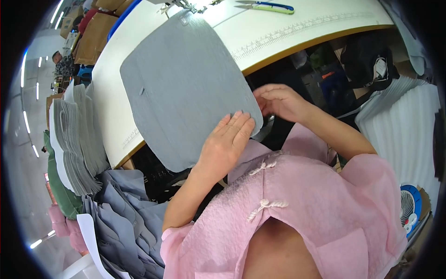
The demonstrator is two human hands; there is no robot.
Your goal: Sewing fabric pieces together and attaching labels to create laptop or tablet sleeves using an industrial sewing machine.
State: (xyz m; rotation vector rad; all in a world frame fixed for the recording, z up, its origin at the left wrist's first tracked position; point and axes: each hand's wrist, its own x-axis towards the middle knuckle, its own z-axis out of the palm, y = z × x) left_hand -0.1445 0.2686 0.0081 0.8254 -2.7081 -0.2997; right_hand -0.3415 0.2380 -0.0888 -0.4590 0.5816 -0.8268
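A grey padded fabric panel (186, 88) with rounded corners lies on the white sewing table, its near part hanging past the table's edge. Its far end reaches the metal foot of a sewing machine (186, 5). A small tab shows near the panel's left side. My left hand (226, 144) rests flat on the near right corner, fingers stretched out. Beside the right edge is my right hand (283, 103), fingers loosely curved and apart, slightly blurred. The fingertips are close to the edge; whether they touch it I cannot tell.
Thread snips (267, 7) lie at the far side of the white table (316, 23), which has printed ruler marks. Stacked grey panels (76, 139) stand at the left, above loose grey pieces (125, 223). White foam sheets (399, 130) and a blue fan (409, 209) are at the right.
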